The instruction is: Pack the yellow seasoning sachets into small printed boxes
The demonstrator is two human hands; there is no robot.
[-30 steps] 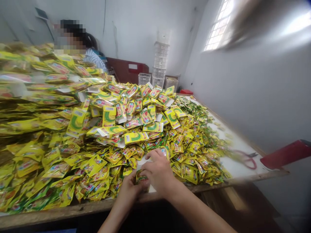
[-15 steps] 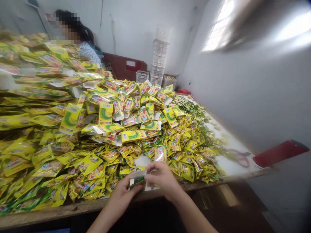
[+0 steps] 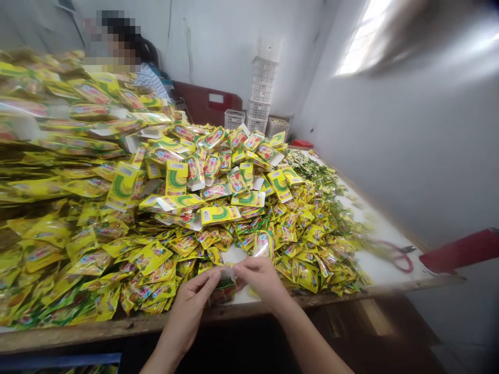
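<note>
Box (image 3: pixel 223 296); flap (image 3: pixel 228 276) up; long axis unclear; left fingers (image 3: pixel 208 286) grasping it; right fingers (image 3: pixel 247 267) pinching flap

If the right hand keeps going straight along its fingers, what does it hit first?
Most likely the small box in the left hand; the right hand seems at its near end, though depth is unclear.

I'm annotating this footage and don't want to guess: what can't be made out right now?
All in the head view:
Held box: its left end is behind the fingers of the left hand.
Co-worker: lower body hidden behind the heap.
Red object: far end cut off by the right edge.
Far-left boxes: print blurred, left edge cuts some off.
</note>
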